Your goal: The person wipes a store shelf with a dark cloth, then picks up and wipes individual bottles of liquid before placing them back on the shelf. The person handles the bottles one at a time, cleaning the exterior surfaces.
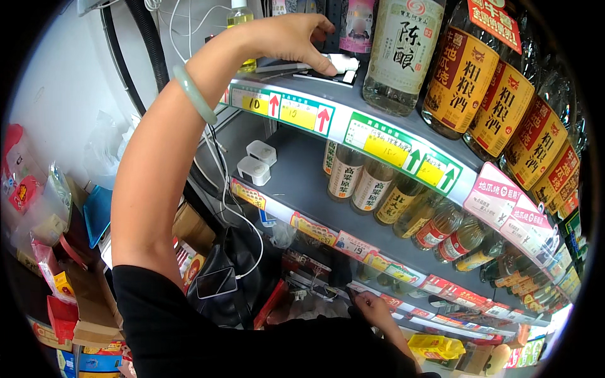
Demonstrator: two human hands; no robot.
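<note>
Left hand (293,38) reaches up to top grey metal shelf (353,94), fingers curled down, touching small white plastic device (337,63) lying near shelf's front edge, beside tall clear liquor bottle w/ white label (400,53). Right hand (372,310) low by bottom shelf; grip can't be told.

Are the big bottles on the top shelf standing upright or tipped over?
Upright. The bottles stand on their bases on the top shelf, labels facing out; their lean is only lens bend.
</note>
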